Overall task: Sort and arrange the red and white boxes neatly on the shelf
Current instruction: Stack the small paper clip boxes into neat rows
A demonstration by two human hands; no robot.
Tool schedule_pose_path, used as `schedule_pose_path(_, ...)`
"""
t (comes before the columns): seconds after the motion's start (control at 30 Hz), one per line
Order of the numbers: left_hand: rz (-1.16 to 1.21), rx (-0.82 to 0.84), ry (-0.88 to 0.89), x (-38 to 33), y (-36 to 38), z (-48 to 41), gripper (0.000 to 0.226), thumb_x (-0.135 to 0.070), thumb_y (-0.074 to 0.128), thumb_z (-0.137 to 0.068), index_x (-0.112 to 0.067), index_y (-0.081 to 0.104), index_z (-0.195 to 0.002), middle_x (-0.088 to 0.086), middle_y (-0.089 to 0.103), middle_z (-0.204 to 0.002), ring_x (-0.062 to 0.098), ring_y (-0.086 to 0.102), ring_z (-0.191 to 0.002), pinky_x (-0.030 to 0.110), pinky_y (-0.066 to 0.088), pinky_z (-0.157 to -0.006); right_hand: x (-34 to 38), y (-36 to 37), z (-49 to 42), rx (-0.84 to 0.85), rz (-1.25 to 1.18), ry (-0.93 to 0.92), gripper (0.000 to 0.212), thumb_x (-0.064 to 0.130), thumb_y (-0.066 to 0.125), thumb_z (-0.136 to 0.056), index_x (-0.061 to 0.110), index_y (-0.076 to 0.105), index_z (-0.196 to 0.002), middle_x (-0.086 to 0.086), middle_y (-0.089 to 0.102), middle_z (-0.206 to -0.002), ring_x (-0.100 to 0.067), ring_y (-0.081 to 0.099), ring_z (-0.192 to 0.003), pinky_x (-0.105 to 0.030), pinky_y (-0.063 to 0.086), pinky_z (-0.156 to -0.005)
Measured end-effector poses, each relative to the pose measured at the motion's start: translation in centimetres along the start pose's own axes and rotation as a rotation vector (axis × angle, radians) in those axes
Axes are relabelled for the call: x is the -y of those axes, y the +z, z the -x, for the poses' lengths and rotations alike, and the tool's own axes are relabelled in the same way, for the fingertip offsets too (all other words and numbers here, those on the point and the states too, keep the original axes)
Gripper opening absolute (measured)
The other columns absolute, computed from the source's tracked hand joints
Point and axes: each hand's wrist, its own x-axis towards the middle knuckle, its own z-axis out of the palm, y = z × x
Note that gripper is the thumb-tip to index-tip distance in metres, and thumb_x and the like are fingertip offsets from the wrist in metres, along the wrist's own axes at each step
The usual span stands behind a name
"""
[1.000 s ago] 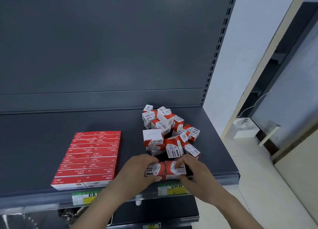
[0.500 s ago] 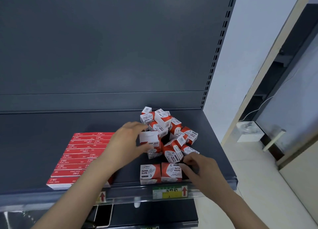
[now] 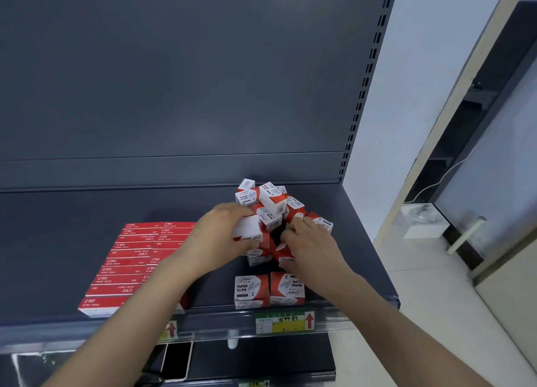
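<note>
A jumbled pile of small red and white paper clip boxes [image 3: 271, 203] lies toward the right back of the dark shelf [image 3: 72, 226]. Two paper clip boxes [image 3: 268, 289] stand side by side at the shelf's front edge. My left hand [image 3: 223, 235] grips a white-topped box [image 3: 248, 228] at the pile's left side. Lower on the right of the pile, my right hand [image 3: 309, 244] has its fingers curled round a red box [image 3: 280, 254]. Flat red staple boxes [image 3: 136, 258] lie in neat rows on the left, partly hidden by my left forearm.
Price labels [image 3: 286, 321] with red arrows sit in the shelf's front rail. A phone [image 3: 177, 360] lies on the lower shelf. The shelf's upright with slots [image 3: 363, 96] bounds the right side. On the floor to the right stands a white box [image 3: 422, 222].
Both hands left the two boxes at the front edge and moved back into the pile. The left hand took hold of a white-topped box; the right hand reached onto a red box.
</note>
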Motion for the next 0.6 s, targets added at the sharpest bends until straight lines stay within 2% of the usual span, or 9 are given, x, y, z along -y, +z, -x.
schedule_pose_path(0.07, 0.034, -0.031, 0.004, -0.2, -0.4, 0.8, 0.046, -0.036, 0.076, -0.072, -0.023, 0.06, -0.114, -0.007, 0.06, -0.11, 0.013, 0.054, -0.103, 0.024, 0.042, -0.086, 0.1, 0.3, 0.3, 0.012, -0.017, 0.011, 0.046, 0.039, 0.055, -0.091, 0.019, 0.043, -0.131, 0.0, 0.041, -0.136, -0.018, 0.036, -0.127, -0.032, 0.028, -0.109)
schedule_pose_path(0.13, 0.082, -0.056, 0.011, -0.4, -0.8, 1.7, 0.04, -0.036, 0.077, -0.071, -0.026, 0.06, -0.106, -0.013, 0.061, -0.102, 0.008, 0.055, -0.094, 0.017, 0.042, -0.077, 0.1, 0.1, 0.9, -0.033, -0.096, 0.051, 0.044, 0.04, 0.055, -0.091, 0.022, 0.042, -0.129, 0.003, 0.043, -0.136, -0.015, 0.039, -0.126, -0.029, 0.028, -0.109)
schedule_pose_path(0.2, 0.161, -0.082, -0.002, -0.7, -1.1, 2.6, 0.036, -0.033, 0.079, -0.07, -0.03, 0.058, -0.099, -0.019, 0.061, -0.093, 0.001, 0.057, -0.083, 0.008, 0.039, -0.066, -0.1, -0.3, 2.0, -0.105, -0.249, 0.15, 0.04, 0.043, 0.056, -0.089, 0.025, 0.044, -0.122, 0.006, 0.049, -0.13, -0.013, 0.046, -0.12, -0.026, 0.036, -0.103)
schedule_pose_path(0.27, 0.302, -0.1, -0.029, -0.9, -1.5, 3.4, 0.044, -0.026, 0.08, -0.069, -0.036, 0.054, -0.104, -0.02, 0.062, -0.089, -0.005, 0.058, -0.078, 0.004, 0.04, -0.062, -0.7, -0.7, 3.2, -0.17, -0.407, 0.264, 0.041, 0.047, 0.057, -0.086, 0.026, 0.043, -0.119, 0.007, 0.054, -0.125, -0.011, 0.053, -0.113, -0.025, 0.044, -0.095)
schedule_pose_path(0.33, 0.436, -0.096, -0.072, -0.9, -1.7, 3.9, 0.057, -0.021, 0.08, -0.07, -0.043, 0.051, -0.113, -0.011, 0.064, -0.084, 0.001, 0.06, -0.074, 0.01, 0.047, -0.063, -1.4, -0.6, 4.6, -0.203, -0.478, 0.319, 0.045, 0.049, 0.054, -0.087, 0.026, 0.042, -0.125, 0.006, 0.054, -0.126, -0.011, 0.056, -0.111, -0.023, 0.047, -0.09)
schedule_pose_path(0.4, 0.527, -0.068, -0.137, -0.8, -1.5, 4.1, 0.053, -0.018, 0.079, -0.071, -0.039, 0.057, -0.113, -0.002, 0.068, -0.088, 0.01, 0.064, -0.079, 0.019, 0.053, -0.071, -2.0, -0.1, 5.8, -0.191, -0.468, 0.337, 0.047, 0.05, 0.05, -0.087, 0.027, 0.043, -0.128, 0.005, 0.054, -0.126, -0.01, 0.056, -0.11, -0.02, 0.048, -0.087)
schedule_pose_path(0.5, 0.655, -0.034, -0.178, -1.0, -1.0, 4.4, 0.037, -0.013, 0.08, -0.068, -0.028, 0.066, -0.099, -0.006, 0.073, -0.091, 0.003, 0.067, -0.082, 0.014, 0.052, -0.073, -2.5, 1.2, 7.1, -0.157, -0.443, 0.369, 0.047, 0.054, 0.047, -0.085, 0.027, 0.05, -0.123, 0.006, 0.059, -0.12, -0.01, 0.058, -0.104, -0.019, 0.049, -0.083)
schedule_pose_path(0.6, 0.764, 0.013, -0.199, -1.1, -0.4, 4.8, 0.035, -0.012, 0.081, -0.066, -0.024, 0.067, -0.097, -0.01, 0.073, -0.091, 0.003, 0.068, -0.081, 0.016, 0.054, -0.073, -3.0, 2.5, 7.8, -0.166, -0.517, 0.407, 0.051, 0.062, 0.041, -0.075, 0.026, 0.054, -0.11, 0.007, 0.068, -0.108, -0.008, 0.063, -0.088, -0.019, 0.054, -0.073)
